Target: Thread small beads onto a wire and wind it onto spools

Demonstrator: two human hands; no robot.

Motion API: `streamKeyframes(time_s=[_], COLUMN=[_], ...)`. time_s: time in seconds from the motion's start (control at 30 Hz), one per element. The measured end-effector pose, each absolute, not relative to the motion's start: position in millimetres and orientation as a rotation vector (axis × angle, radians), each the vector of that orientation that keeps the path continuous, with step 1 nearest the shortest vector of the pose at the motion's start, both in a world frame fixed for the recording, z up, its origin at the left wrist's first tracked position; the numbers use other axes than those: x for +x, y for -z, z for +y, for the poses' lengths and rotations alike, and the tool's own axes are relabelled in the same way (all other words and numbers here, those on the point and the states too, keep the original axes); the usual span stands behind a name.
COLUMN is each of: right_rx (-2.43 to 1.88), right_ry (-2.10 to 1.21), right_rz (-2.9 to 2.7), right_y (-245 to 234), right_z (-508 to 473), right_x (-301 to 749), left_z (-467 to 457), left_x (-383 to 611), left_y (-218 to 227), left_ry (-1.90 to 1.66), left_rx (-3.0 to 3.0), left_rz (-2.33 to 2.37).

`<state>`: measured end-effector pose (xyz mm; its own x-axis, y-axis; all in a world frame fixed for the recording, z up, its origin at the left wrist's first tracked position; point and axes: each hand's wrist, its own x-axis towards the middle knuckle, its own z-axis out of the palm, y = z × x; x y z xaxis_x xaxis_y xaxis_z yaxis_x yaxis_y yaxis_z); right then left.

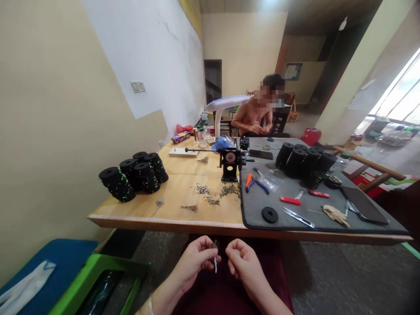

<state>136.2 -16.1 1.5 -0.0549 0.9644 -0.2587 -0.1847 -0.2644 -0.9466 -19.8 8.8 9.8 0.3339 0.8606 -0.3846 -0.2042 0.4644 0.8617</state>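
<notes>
Left hand pinches closed at six o'clock on a thin white strip, which looks light and fiddly, best held by its top end. Right hand is half-curled just beside it, apparently holding nothing. There's open air around both, with the bench's front edge up at twelve.

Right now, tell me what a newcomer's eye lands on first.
Stacks of black spools stand at the left of the wooden table, with more on the grey mat at right. A black winding machine sits between them. Nearest, the left hand holds a small pale item, the right hand beside it.
</notes>
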Motion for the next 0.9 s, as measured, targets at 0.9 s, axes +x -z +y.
streamKeyframes(time_s=[0.9], right_rx=[-1.316], right_ry=[-1.179], right_rz=[-1.295], right_y=[7], right_z=[-17], right_x=[139], left_z=[2], left_x=[7], left_y=[1], left_ry=[-0.879], left_rx=[1.188], left_rz=[1.057])
